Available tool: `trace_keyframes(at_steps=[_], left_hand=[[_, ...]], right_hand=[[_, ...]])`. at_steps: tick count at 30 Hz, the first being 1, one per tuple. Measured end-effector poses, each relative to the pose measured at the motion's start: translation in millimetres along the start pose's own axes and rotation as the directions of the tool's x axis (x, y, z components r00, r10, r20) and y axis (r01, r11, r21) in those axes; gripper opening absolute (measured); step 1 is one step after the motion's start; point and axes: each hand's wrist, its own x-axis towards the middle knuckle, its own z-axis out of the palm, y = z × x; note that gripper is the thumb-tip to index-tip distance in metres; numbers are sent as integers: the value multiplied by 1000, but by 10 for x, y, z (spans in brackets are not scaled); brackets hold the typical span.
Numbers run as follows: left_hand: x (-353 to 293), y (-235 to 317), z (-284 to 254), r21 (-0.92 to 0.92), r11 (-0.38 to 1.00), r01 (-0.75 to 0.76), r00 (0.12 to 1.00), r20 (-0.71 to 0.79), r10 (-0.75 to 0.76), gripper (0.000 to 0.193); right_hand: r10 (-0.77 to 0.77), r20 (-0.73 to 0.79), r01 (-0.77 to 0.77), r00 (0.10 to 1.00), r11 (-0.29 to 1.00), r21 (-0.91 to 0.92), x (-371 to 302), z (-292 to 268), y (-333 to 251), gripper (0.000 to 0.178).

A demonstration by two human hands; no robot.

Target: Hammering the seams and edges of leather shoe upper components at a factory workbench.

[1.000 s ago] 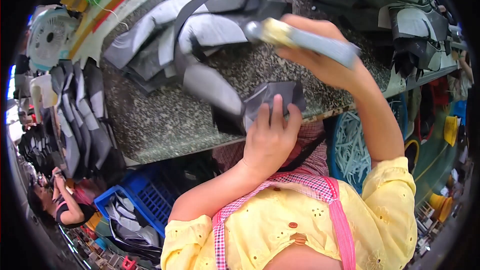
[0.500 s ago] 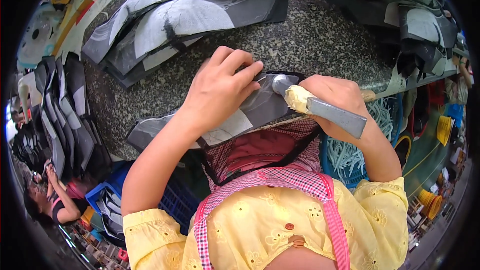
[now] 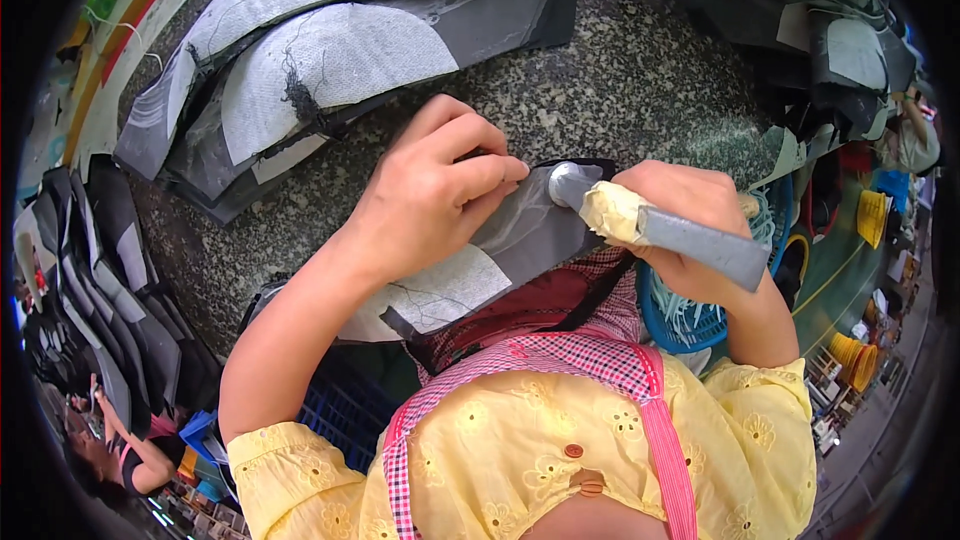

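A dark grey flat panel [image 3: 535, 230] with a white fabric patch lies along the near edge of the stone slab, partly under my left forearm. My left hand [image 3: 435, 185] is closed at the panel's far edge, thumb and forefinger pinched on it; the other fingers curl under and are partly hidden. My right hand [image 3: 690, 210] grips a hammer [image 3: 705, 245] by its wooden handle. Yellowish tape wraps the middle of the hammer's metal head. Its round, shiny face rests on or just over the panel's right end; I cannot tell which.
Similar dark panels lie stacked on the speckled stone slab [image 3: 640, 80] at far left, and others [image 3: 850, 50] at far right. More hang over its left side [image 3: 110, 280]. A blue basket [image 3: 690, 325] of pale strips stands below right. Another person [image 3: 140, 455] sits at lower left.
The hammer and my right hand have shifted slightly right and nearer to me. My left hand stays at the panel's edge, its fingers a little more closed. The whole view has tilted slightly.
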Motion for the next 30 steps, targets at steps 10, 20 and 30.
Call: trace_keyframes(at_steps=[10,20,30], left_hand=[[-66,77,-33,277,955,-111,993,73,94,29],[-184,300,-16,448,894,-6,999,45,-16,33],[-290,333,82,313,937,156,986,-101,-130,29]], right_hand=[[97,75,-87,993,989,-119,168,43,-139,20],[55,25,-51,998,987,-156,172,62,-188,19],[-32,-6,29,999,973,-230,286,38,-156,17]])
